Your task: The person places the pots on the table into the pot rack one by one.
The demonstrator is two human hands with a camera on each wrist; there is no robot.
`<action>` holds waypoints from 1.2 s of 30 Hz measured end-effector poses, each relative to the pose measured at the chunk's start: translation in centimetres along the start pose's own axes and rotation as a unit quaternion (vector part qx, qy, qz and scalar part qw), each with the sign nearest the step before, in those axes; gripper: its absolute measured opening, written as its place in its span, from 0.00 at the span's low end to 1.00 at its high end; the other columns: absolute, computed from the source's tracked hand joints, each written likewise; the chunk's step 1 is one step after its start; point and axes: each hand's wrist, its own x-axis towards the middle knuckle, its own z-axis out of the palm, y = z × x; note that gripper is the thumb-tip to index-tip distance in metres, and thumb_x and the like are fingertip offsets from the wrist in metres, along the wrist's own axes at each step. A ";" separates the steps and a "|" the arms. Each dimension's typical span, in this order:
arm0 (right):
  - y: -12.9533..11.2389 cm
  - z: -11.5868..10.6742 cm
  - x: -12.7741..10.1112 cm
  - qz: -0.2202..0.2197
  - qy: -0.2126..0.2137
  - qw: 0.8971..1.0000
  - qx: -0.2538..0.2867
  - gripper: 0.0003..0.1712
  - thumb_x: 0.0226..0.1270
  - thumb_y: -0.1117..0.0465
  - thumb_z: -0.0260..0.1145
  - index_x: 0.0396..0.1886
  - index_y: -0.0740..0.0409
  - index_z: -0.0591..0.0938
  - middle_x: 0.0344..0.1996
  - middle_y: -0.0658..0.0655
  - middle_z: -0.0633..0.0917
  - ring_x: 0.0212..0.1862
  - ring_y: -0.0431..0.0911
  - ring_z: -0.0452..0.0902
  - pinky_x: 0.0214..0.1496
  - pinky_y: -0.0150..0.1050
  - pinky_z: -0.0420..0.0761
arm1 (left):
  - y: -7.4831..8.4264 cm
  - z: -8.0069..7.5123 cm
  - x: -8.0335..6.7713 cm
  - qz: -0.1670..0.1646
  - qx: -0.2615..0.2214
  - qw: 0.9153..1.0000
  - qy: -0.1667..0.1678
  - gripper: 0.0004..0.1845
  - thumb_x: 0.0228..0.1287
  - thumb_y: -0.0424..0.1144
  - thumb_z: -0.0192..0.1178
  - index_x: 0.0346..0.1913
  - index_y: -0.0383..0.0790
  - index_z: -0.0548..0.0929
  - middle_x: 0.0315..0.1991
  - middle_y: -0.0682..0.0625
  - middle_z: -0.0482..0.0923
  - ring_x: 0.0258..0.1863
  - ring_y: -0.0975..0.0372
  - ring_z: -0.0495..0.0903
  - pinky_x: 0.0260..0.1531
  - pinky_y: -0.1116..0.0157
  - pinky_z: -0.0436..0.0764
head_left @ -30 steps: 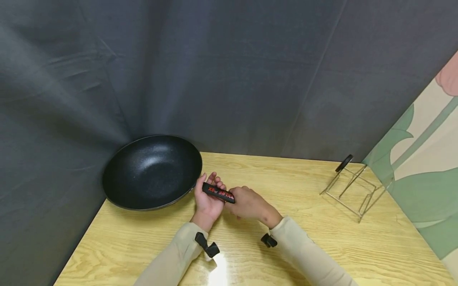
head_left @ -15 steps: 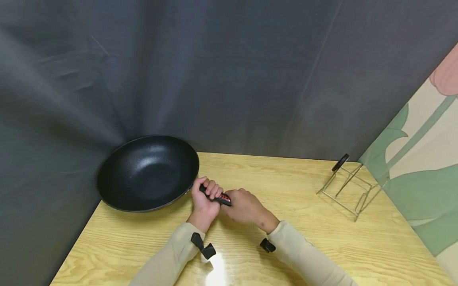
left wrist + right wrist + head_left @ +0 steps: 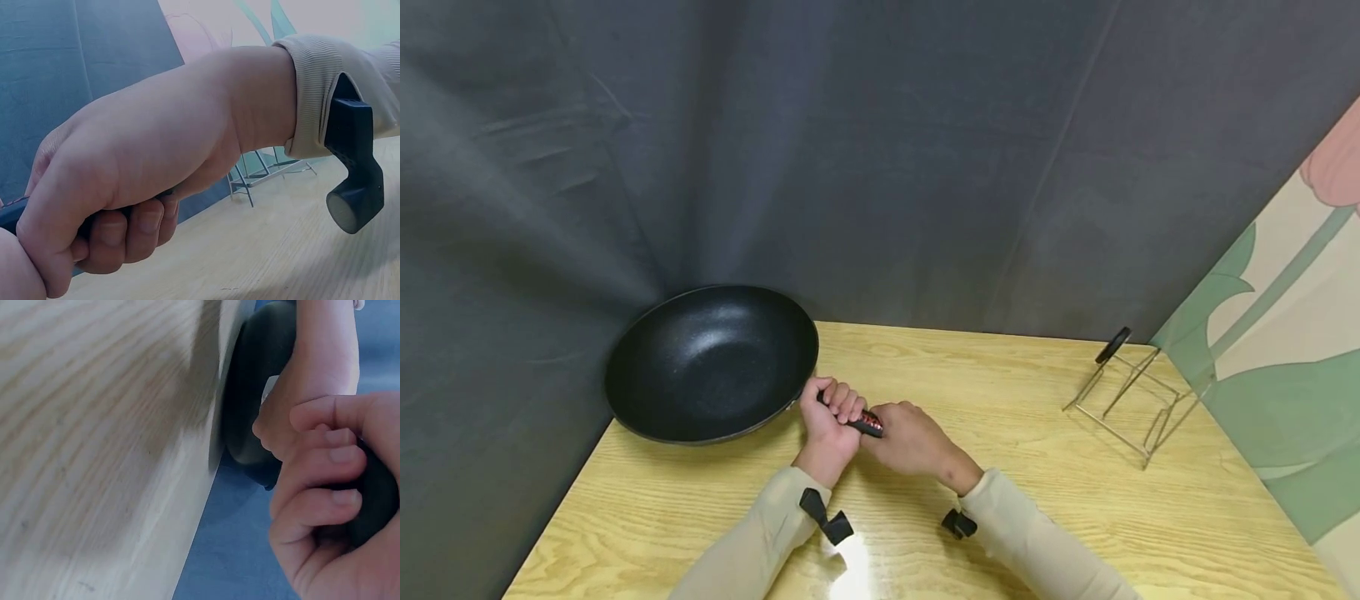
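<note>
A black wok (image 3: 711, 367) sits on the wooden table at the left, its inside facing up. My left hand (image 3: 829, 425) grips its black handle (image 3: 871, 423) close to the bowl, fingers wrapped over the top. Just to the right, my right hand (image 3: 910, 442) holds the handle's end. Red lettering shows on the strip of handle between the two hands. The left wrist view has my right hand (image 3: 144, 137) with its fingers curled underneath the handle. In the right wrist view the rounded handle end (image 3: 378, 497) lies in my right palm, with the wok (image 3: 262, 344) beyond.
A thin metal wire rack (image 3: 1123, 400) with a black piece at its top stands on the table (image 3: 985, 375) at the right. Dark grey cloth (image 3: 880, 167) hangs behind and at the left. A floral panel (image 3: 1292, 350) borders the right side.
My left hand's fingers, loose and open beneath the handle a second ago, have curled over it. The right hand keeps its hold, and the wok stays in about the same place.
</note>
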 end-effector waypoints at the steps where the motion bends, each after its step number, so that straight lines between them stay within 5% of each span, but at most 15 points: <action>1: 0.0 0.1 0.0 0.000 0.002 1.000 0.002 0.19 0.69 0.57 0.65 0.18 0.46 0.71 0.13 0.40 0.68 0.14 0.34 0.63 0.17 0.32 0.63 | 0.0 0.0 0.0 0.000 0.001 1.000 0.002 0.23 0.75 0.36 0.35 0.16 0.47 0.57 0.08 0.57 0.58 0.06 0.66 0.57 0.10 0.71 0.60; 8: 0.4 1.0 -0.6 -0.019 0.026 0.999 0.011 0.16 0.65 0.62 0.66 0.19 0.48 0.72 0.14 0.41 0.68 0.16 0.34 0.62 0.17 0.31 0.62 | -0.3 -0.4 -0.1 0.002 0.010 1.000 0.024 0.20 0.68 0.35 0.37 0.15 0.48 0.54 0.07 0.57 0.56 0.05 0.67 0.56 0.08 0.71 0.59; 16: 0.5 2.1 -1.2 -0.025 0.062 0.997 0.037 0.16 0.66 0.66 0.68 0.21 0.50 0.74 0.15 0.42 0.68 0.17 0.33 0.63 0.19 0.31 0.65 | -0.2 -0.5 -0.2 -0.003 0.033 0.999 0.006 0.21 0.69 0.35 0.37 0.14 0.48 0.55 0.06 0.57 0.56 0.05 0.67 0.56 0.08 0.72 0.60; 36: -0.8 2.4 -2.4 -0.014 0.094 0.989 0.109 0.13 0.65 0.65 0.68 0.24 0.50 0.75 0.15 0.40 0.67 0.17 0.32 0.61 0.19 0.29 0.63 | 0.1 0.8 -1.8 0.009 0.083 0.993 -0.089 0.20 0.68 0.34 0.35 0.15 0.49 0.55 0.06 0.59 0.58 0.06 0.68 0.54 0.09 0.73 0.59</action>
